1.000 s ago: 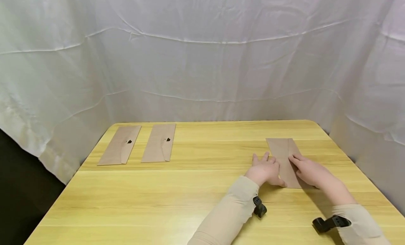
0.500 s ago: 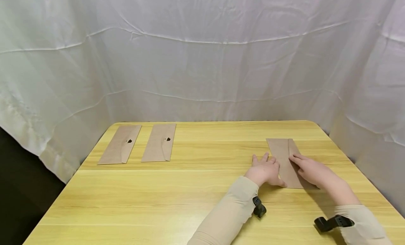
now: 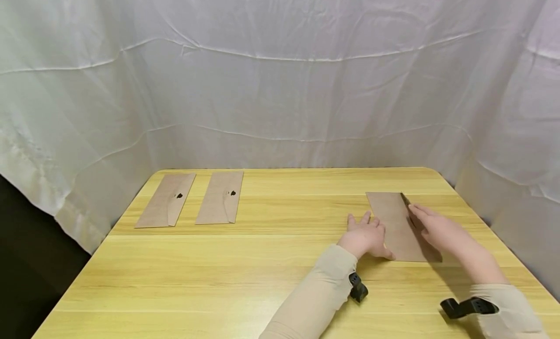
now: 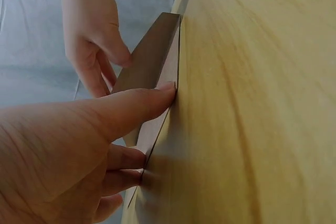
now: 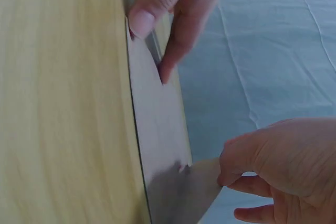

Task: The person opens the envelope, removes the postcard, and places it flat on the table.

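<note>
A tan paper envelope lies on the right half of the table with its long flap raised off the body. My right hand pinches the flap's edge, the thumb on one face and fingers behind, as the left wrist view shows. In the right wrist view the flap tilts up from the envelope toward that hand. My left hand rests at the envelope's left side, fingers spread, its thumb on the near edge. A dark mark shows at the flap near my right fingers, partly hidden.
Two similar envelopes, a left one and a right one, lie closed at the back left, each with a black mark on its flap. White curtains hang around the wooden table.
The right hand has moved slightly right and lifted the flap, which lay flat before. The envelope has shifted very slightly left. My left hand stays nearly where it was.
</note>
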{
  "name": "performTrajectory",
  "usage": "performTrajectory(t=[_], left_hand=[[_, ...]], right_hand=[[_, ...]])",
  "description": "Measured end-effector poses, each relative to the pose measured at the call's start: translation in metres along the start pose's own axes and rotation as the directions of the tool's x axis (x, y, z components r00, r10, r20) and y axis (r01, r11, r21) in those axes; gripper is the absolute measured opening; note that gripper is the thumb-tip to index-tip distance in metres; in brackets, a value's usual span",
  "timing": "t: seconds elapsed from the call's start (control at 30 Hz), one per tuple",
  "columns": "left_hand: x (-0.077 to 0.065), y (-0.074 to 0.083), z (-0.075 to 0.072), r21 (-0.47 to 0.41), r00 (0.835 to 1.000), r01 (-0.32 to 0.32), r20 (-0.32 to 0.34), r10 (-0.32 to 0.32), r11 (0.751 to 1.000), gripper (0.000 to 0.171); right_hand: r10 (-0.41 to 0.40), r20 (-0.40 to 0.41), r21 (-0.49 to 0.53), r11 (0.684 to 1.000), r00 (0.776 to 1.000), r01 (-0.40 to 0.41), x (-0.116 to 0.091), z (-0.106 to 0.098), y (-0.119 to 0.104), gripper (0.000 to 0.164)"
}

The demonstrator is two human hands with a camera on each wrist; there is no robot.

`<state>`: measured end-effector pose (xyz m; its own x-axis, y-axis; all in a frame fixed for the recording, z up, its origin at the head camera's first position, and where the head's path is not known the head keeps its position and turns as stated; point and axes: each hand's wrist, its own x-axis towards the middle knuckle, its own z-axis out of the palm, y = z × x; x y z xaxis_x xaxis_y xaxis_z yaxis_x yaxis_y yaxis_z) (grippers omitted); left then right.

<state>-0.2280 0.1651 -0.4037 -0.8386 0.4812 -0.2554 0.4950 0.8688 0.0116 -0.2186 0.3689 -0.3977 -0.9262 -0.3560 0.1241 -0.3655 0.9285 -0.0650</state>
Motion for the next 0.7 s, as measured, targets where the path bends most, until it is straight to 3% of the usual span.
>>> performTrajectory(t=[0.23,0.33,0.53,0.7], left_hand=[[0.001,-0.007,-0.001,-0.020,1.000,-0.004,0.012,0.005,1.000,0.080],[0.003,-0.010,-0.001,-0.036,1.000,-0.002,0.030,0.003,0.999,0.080],[0.009,-0.013,0.001,-0.039,0.998,-0.003,0.066,0.006,0.999,0.079],[0.006,-0.015,0.000,-0.060,0.999,-0.019,0.039,0.022,0.998,0.079]], right_hand=[[0.043,-0.018,-0.008,0.999,0.999,-0.043,-0.002,-0.003,0.017,0.060],[0.076,-0.013,-0.060,0.995,0.997,-0.076,-0.004,-0.002,0.026,0.059],[0.121,0.056,-0.159,0.981,0.991,-0.111,-0.010,0.007,0.040,0.054],[0.096,0.121,-0.104,0.991,0.988,-0.084,-0.011,0.014,0.046,0.053]])
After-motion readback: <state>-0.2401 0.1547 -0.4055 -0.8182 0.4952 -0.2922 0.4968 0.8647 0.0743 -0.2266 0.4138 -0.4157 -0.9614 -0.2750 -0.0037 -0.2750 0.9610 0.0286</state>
